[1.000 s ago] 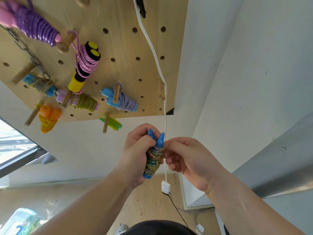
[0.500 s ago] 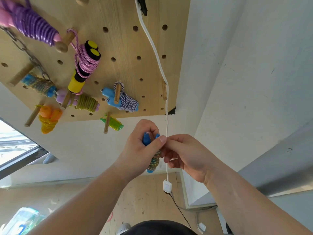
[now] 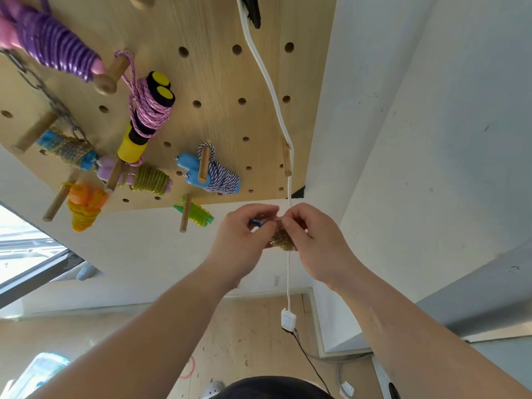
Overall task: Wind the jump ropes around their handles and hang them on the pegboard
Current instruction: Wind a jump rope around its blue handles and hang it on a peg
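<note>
We have raised the wound jump rope (image 3: 280,241) closer beneath the pegboard (image 3: 218,82). The left hand (image 3: 241,236) and right hand (image 3: 315,240) both curl round it, near the free peg (image 3: 286,161); hanging seems next.

Forearms (image 3: 161,321) bare; dark garment (image 3: 273,388) at lower edge.

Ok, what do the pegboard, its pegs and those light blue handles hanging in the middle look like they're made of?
The pegboard looks like light wood or wood veneer, matte, with grain streaks between the drilled holes. The pegs look like plain wooden dowels, slightly darker and unpainted. The light blue handles are probably moulded plastic: smooth, uniform in colour, with a soft sheen, though that is not certain.
</note>
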